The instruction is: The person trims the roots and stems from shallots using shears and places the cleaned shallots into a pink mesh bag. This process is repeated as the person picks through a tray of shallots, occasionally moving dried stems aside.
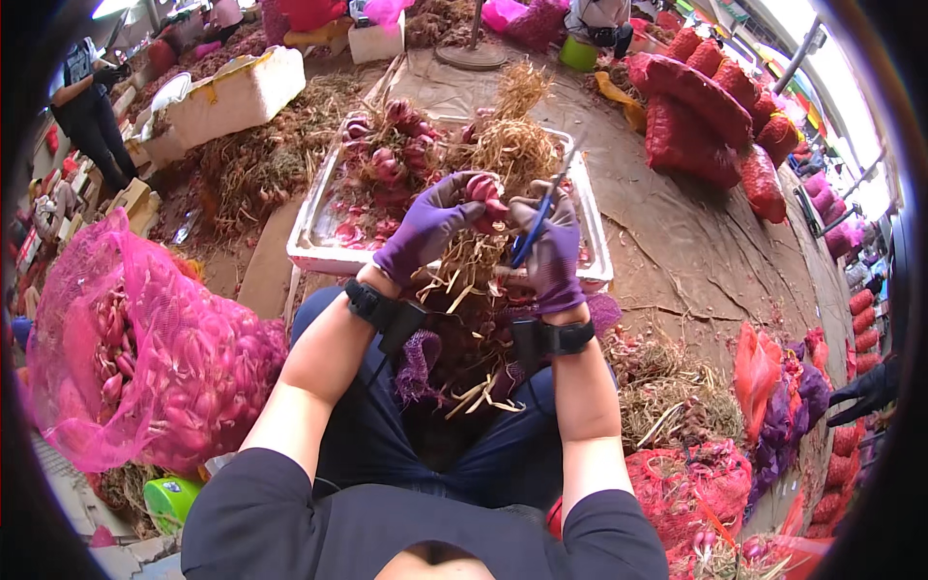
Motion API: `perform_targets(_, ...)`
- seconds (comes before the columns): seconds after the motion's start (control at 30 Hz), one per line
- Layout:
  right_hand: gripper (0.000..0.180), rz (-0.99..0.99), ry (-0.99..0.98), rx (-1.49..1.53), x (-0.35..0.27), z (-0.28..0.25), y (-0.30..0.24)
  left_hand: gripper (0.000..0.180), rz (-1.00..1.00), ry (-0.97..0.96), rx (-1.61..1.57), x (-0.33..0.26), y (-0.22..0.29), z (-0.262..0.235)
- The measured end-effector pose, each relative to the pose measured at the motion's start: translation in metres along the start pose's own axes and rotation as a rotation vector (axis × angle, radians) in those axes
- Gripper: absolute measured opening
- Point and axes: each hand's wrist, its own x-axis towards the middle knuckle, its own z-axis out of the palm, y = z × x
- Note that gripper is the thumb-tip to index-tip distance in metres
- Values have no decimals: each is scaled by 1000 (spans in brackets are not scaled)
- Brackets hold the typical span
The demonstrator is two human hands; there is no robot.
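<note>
My left hand [430,232], in a purple and grey work glove, pinches a small bunch of reddish shallots [488,196] above the tray. Close beside it, my right hand [553,256], gloved the same way, is closed around a blue-handled cutting tool [534,232] whose slim dark blade points up and away; whether it is scissors or a knife I cannot tell. Beneath both hands is a white tray [307,232] with more shallots [391,164] at its left and a heap of dry stalks [517,145] at its right. Loose stalks [462,280] hang below my hands.
A pink mesh sack [184,358] full of shallots stands at my left, near a green container [172,501]. Red sacks [696,126] lie at far right. Dry trimmings [667,387] and a red net bag [686,483] sit at near right. A person [92,106] stands far left.
</note>
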Motion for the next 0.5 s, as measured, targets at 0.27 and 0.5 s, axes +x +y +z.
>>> perform_targets(0.27, 41, -110, -11, -156, -2, 2, 5, 43, -94, -30, 65, -1, -5, -2)
perform_targets(0.5, 38, -359, -166, -441, -9, 9, 7, 55, 44, 4, 118, -2, -17, 0)
